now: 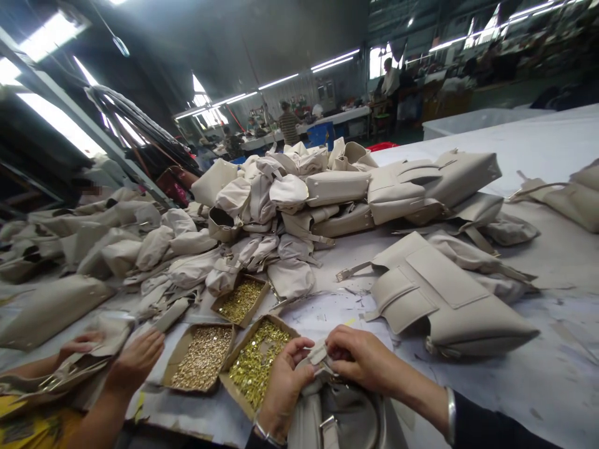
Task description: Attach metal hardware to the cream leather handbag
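Note:
My left hand (283,386) and my right hand (362,360) both grip a beige leather bag (337,415) at the near table edge, pinching a small strap tab at its top between the fingers. A metal buckle shows on the bag below my hands. Just left of my left hand lies a cardboard box of gold rivets (255,365).
Two more boxes of brass fittings (202,357) (241,300) lie nearby. A co-worker's hands (133,362) at the left handle another bag piece. A big heap of beige bags (299,199) covers the table's middle; a finished bag (449,299) lies right. People work far behind.

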### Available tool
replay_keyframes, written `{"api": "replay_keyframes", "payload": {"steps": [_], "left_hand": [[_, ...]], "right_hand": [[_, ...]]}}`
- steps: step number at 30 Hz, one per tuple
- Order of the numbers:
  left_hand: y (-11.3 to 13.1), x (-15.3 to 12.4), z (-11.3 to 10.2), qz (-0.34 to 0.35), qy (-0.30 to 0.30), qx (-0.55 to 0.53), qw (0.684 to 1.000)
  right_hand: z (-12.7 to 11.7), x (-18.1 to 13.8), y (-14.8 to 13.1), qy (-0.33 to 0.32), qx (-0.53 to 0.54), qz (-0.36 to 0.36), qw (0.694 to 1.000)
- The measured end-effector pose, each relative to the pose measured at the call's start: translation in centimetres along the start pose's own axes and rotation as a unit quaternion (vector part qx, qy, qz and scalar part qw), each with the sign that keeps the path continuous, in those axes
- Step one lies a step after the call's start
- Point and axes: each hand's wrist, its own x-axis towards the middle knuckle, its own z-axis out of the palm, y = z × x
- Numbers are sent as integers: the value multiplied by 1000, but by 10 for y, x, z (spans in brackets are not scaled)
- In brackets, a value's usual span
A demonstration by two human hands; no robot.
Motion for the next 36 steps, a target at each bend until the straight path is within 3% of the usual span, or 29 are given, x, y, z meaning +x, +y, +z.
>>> {"api": "replay_keyframes", "payload": {"steps": [5, 12, 18, 28, 36], "left_hand": [[0, 0, 0, 14, 17, 11, 1000], [4, -6, 4, 28, 26, 66, 997], [16, -10, 17, 33, 44, 96, 994], [-9, 3, -5, 18, 29, 70, 997], [4, -3, 3, 1, 27, 61, 998]], "right_hand": [[12, -5, -15, 28, -90, 28, 995], [31, -7, -36, 26, -246, 70, 966], [27, -11, -29, 20, -259, 67, 963], [18, 0, -37, -34, -295, 87, 951], [26, 2, -35, -33, -313, 84, 945]]}}
